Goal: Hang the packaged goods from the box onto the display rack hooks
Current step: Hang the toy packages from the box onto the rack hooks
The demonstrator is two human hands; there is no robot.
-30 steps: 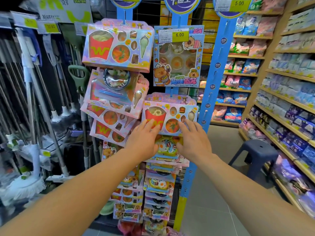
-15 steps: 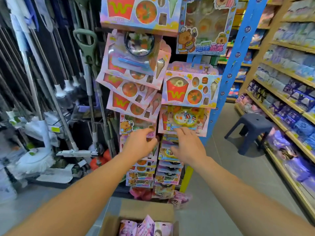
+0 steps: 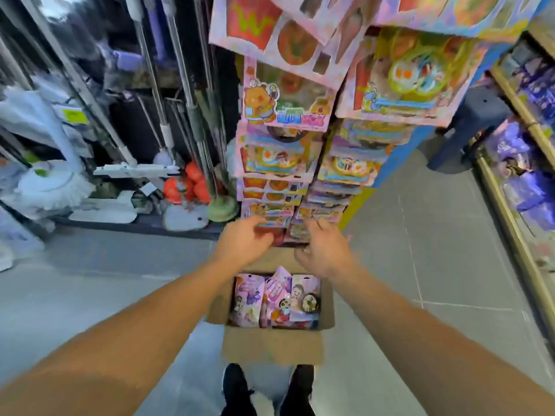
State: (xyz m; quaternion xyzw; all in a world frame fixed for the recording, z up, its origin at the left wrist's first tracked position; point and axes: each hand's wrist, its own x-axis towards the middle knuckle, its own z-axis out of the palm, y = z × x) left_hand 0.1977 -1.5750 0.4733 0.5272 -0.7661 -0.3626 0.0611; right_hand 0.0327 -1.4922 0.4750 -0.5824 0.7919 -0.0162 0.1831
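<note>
An open cardboard box [image 3: 271,345] stands on the floor in front of my feet, holding several pink packaged goods [image 3: 274,297]. The display rack [image 3: 285,163] rises just behind it, hung with rows of pink toy-food packs. My left hand [image 3: 244,243] and my right hand [image 3: 322,250] hover side by side over the far edge of the box, near the lowest packs on the rack. Both hands have loosely curled fingers and hold nothing. The frame is blurred by motion.
Mops and brooms [image 3: 90,163] stand to the left of the rack. A dark blue stool [image 3: 471,127] sits on the grey floor to the right. Store shelves with purple goods [image 3: 528,163] line the right side.
The view has tilted down from the rack to the box. Both hands dropped from the hung packs to just above the box's far edge.
</note>
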